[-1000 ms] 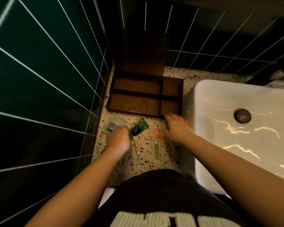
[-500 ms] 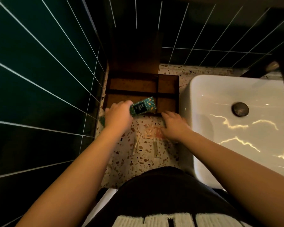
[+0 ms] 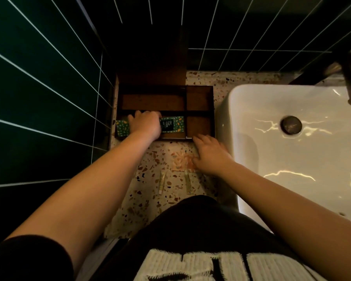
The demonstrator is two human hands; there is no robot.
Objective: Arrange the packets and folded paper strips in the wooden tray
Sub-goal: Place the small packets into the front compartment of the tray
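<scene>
Wooden tray [image 3: 200, 94], divided into four compartments, stands on the terrazzo counter [image 3: 150, 159] in the corner against the dark green tiled wall [image 3: 39, 67], with the white basin [image 3: 292, 149] just beside it. One second earlier the green packet [image 3: 172, 124] lay on the counter in front of the tray; the left hand [image 3: 145, 124] has since carried it forward and now presses it into the near-left compartment. A second green patterned piece [image 3: 122, 128] shows left of that hand; whether it is a separate packet or the same one cannot be told. The left grip is curled over the packet, though the hand hides whether the fingers pinch it or merely press it flat. The right hand [image 3: 209, 155] has stayed put, resting with its grip released, fingers spread on the counter and over the edge of the orange packet [image 3: 181, 162], fingertips at the tray's near rim. Judged from this, one placement is nearly complete. Two folded paper strips [image 3: 162, 182] lie near the counter's front edge, not yet arranged. Dim light obscures the far compartments.
</scene>
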